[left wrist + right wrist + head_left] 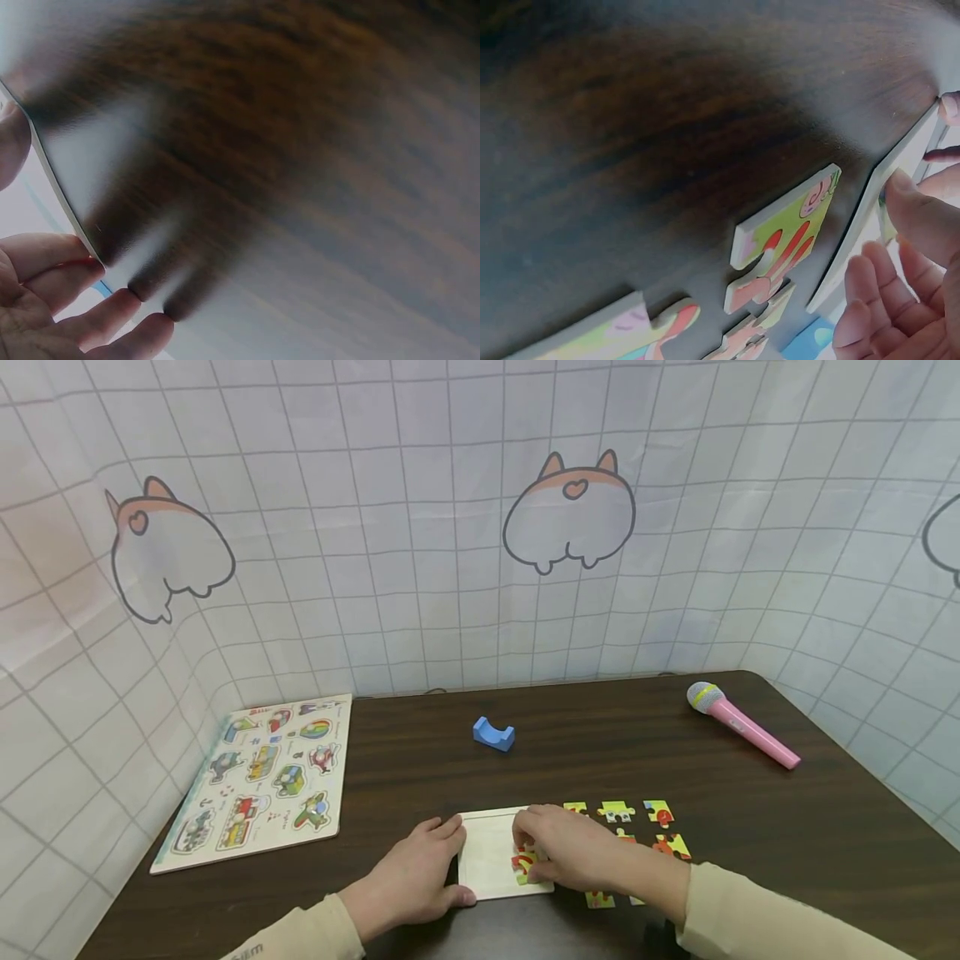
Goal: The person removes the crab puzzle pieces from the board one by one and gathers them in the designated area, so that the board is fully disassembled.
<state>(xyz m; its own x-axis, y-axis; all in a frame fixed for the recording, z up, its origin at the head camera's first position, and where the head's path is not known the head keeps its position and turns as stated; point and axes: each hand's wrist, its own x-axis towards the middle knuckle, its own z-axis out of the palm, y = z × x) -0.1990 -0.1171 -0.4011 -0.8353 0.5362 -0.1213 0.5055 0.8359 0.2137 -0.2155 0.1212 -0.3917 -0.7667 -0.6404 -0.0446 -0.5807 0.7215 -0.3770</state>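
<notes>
A pale wooden puzzle tray (483,843) with a thin raised rim lies flat at the front of the table. My left hand (408,878) rests along its left side, fingertips at the far left corner and thumb at the near one. In the left wrist view the fingers (112,319) lie loosely against the tray's edge. Over the tray's right part, my right hand (573,847) pinches a red and yellow-green jigsaw piece (522,868) between thumb and fingers. Loose jigsaw pieces (617,811) lie just right of the tray, some hidden behind the right hand and forearm.
A picture board with vehicle shapes (262,764) lies at the left. Behind the tray stands a blue block with a curved notch (492,737). A pink toy microphone (742,727) lies at the far right. Grid-patterned cloth (420,560) encloses the table's back and sides.
</notes>
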